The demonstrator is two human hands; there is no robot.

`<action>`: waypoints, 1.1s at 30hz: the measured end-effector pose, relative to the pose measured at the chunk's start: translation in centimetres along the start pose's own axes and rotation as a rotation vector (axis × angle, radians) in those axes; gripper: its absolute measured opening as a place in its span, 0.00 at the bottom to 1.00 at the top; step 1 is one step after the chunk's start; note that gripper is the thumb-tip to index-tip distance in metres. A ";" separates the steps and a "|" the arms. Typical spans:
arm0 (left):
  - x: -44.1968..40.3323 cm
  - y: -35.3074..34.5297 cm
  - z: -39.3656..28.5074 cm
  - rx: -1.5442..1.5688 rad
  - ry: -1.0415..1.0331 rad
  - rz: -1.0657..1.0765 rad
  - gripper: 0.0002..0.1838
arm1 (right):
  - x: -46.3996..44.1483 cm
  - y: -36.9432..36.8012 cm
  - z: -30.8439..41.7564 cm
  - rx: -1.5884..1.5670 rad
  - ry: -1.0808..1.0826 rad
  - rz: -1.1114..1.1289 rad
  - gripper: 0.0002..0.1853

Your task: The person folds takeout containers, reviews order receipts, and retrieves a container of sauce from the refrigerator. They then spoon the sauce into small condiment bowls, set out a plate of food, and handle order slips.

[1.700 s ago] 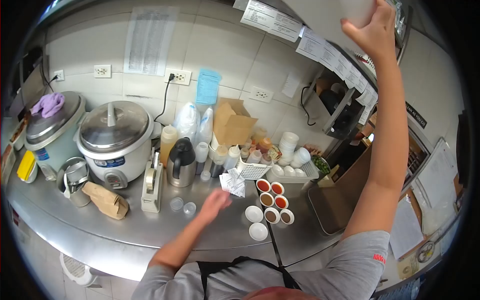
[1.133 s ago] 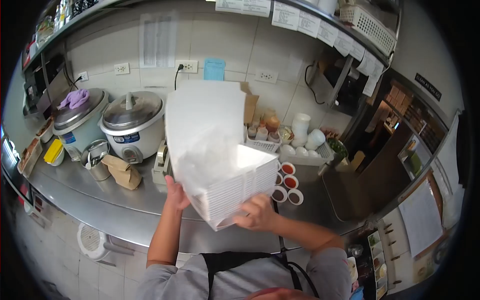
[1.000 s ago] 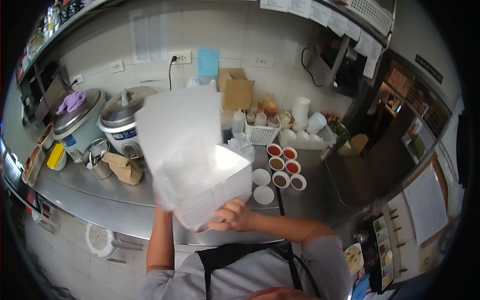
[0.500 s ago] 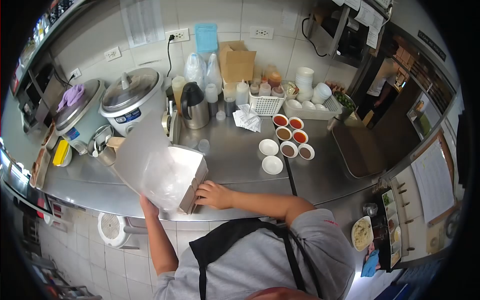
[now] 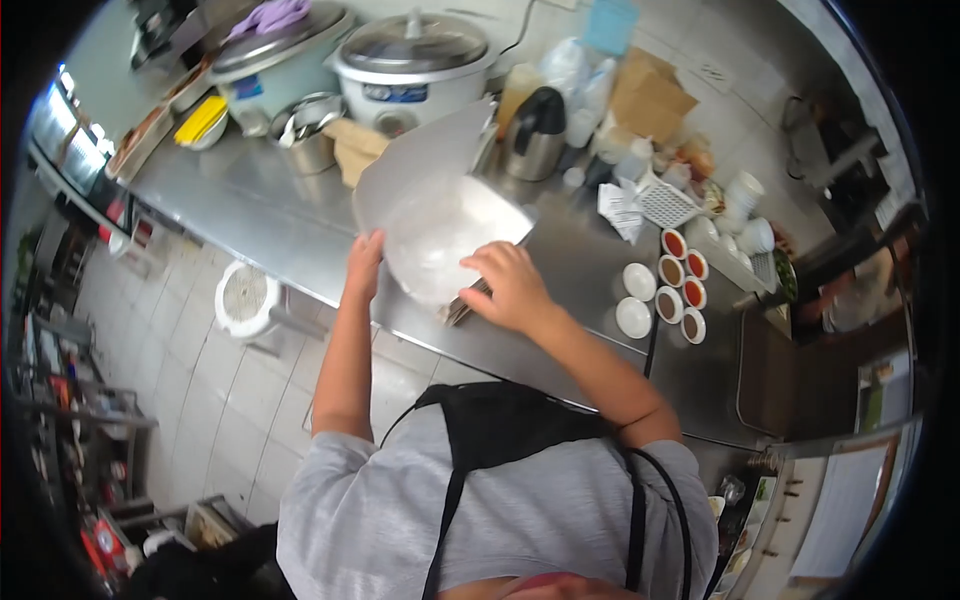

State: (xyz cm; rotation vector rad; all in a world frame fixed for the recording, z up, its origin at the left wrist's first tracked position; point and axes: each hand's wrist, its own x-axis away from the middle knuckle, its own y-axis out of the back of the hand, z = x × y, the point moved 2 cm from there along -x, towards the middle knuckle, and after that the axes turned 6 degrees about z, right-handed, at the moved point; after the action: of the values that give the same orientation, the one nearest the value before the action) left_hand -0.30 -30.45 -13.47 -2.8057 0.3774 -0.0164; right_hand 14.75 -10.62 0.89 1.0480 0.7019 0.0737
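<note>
Counter: we see a long steel counter [image 5: 260, 205] running along the wall, with a dark seam [image 5: 651, 350] across its right part;
Far left: a white bowl [image 5: 210, 140] with something yellow in it; behind, a large lidded pot [image 5: 270, 88];
Next along: a white rice cooker [image 5: 405, 85]; in front of it, a metal pot [image 5: 312, 155] with utensils inside, and beside that a brown paper bag [image 5: 355, 150];
Middle back: a steel jug [image 5: 535, 150] with a black top;
Right: paper slips [image 5: 622, 208] near a white basket [image 5: 665, 202];
Sauces: near the seam we count six small bowls [image 5: 671, 270] of red or brown sauce; beside them, two plain white bowls [image 5: 638, 281];
Floor: pale tiles [image 5: 200, 385]; a white round stool [image 5: 245, 298] stands on them
</note>
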 end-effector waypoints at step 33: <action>9.9 -5.9 1.4 -0.450 -0.245 0.065 0.60 | -4.4 -4.2 -1.3 -0.186 0.039 0.946 0.09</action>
State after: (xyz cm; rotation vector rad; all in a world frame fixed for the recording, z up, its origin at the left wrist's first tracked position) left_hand 10.88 -27.17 -13.26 -3.1771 0.4587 0.4787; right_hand 9.40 -13.44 -0.74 1.1211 0.1754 0.9572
